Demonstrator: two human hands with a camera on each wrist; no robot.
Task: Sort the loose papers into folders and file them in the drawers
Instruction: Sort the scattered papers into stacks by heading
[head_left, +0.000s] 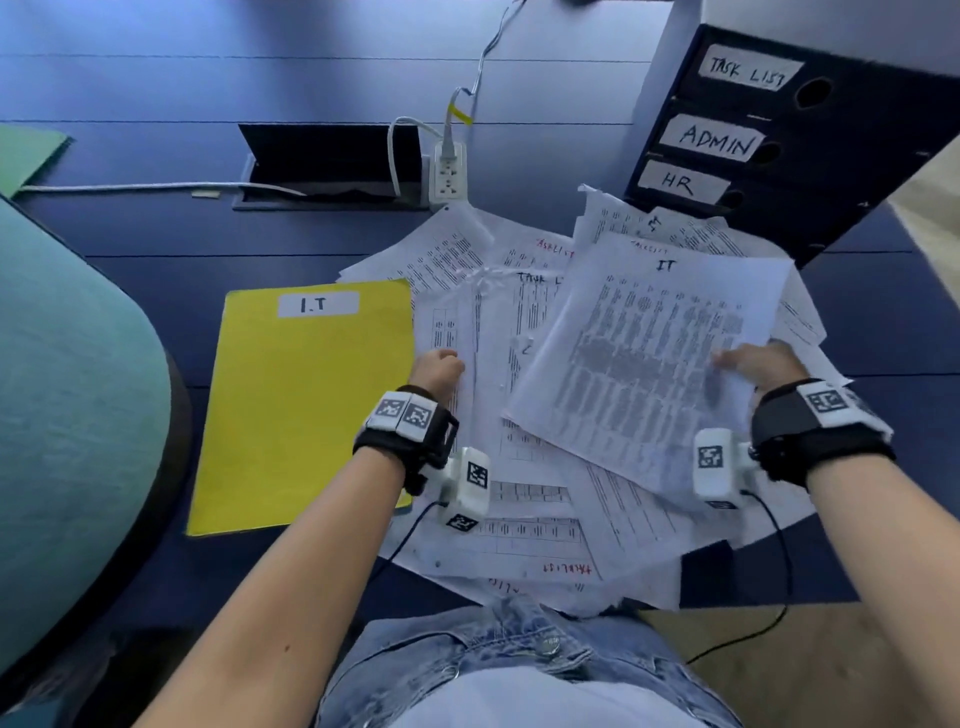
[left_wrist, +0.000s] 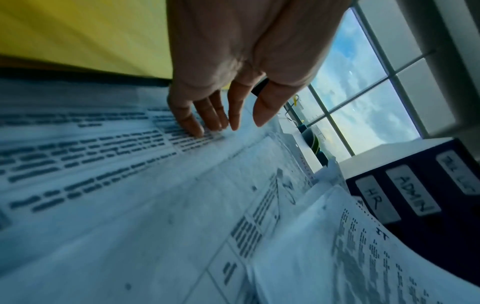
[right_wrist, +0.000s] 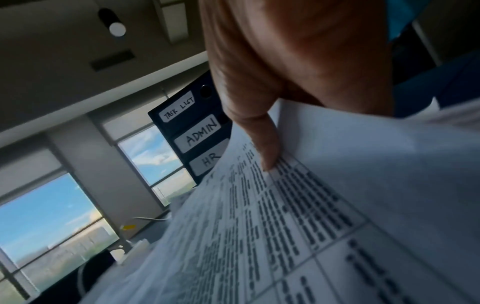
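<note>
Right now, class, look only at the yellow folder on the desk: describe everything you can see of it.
The yellow folder is a plain, flat card folder, closed, lying on the dark blue desk left of the loose papers. A white label near its far edge reads "I.T" in black handwriting. Its right edge meets the paper pile, and the left hand rests on the sheets just beside it. The left forearm crosses its near right corner.

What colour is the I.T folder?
Yellow; the folder shows best in the head view.
</note>
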